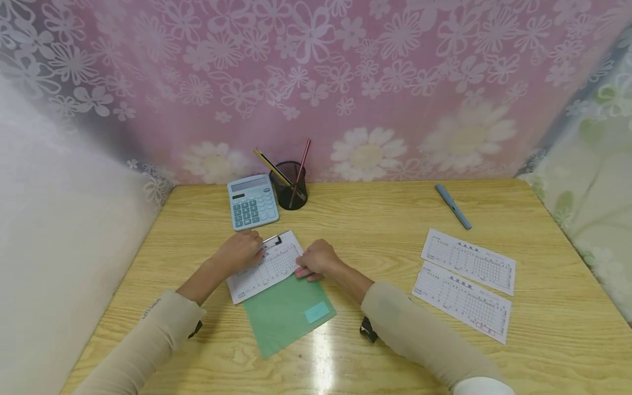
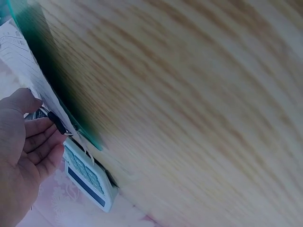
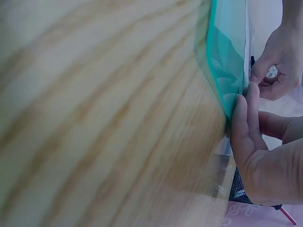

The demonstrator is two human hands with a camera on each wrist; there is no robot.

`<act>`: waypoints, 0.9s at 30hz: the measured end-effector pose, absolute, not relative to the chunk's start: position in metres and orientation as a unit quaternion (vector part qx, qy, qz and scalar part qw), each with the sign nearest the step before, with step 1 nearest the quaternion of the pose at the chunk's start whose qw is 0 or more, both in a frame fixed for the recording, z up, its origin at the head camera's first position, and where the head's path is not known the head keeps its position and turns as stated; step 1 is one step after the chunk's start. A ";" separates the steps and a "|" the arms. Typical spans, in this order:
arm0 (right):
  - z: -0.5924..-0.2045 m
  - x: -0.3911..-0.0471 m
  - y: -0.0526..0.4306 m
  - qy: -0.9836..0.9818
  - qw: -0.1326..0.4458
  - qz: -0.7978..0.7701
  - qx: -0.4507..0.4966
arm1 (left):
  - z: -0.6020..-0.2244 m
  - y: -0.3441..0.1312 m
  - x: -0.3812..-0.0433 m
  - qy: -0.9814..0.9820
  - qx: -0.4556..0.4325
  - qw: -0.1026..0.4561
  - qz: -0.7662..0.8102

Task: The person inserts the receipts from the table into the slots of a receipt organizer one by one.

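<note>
A printed form sheet (image 1: 269,271) lies at a slant over a translucent green folder (image 1: 283,318) bearing a pale blue label. A black binder clip (image 2: 57,123) with wire handles sits on the top edge of the sheet. My left hand (image 1: 239,251) holds the clip, thumb on one side and curled fingers on the other. On the sheet's right edge, my right hand (image 1: 318,259) pinches the paper between thumb and fingers, fingertips right at the green folder's edge (image 3: 218,87). Part of the sheet's left side is hidden under the left hand.
A blue calculator (image 1: 253,202) and a black mesh cup (image 1: 291,189) with pencils stand behind the hands. To the right lie two more printed forms (image 1: 469,260), one below the other, and a blue-grey pen (image 1: 453,207). Floral cloth (image 1: 365,82) rises along the table's back edge.
</note>
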State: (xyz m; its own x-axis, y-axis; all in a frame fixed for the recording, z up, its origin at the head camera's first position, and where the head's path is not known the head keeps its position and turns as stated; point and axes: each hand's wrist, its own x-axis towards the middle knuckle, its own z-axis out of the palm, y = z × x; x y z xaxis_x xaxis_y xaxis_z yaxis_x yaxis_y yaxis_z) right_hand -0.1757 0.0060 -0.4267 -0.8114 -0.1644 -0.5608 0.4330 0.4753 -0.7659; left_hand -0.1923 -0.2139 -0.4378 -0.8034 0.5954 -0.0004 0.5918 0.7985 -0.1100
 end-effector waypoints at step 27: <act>-0.433 -0.187 0.001 0.810 0.276 -0.510 0.084 | -0.440 -0.217 -0.194 -0.937 -0.342 0.053 0.046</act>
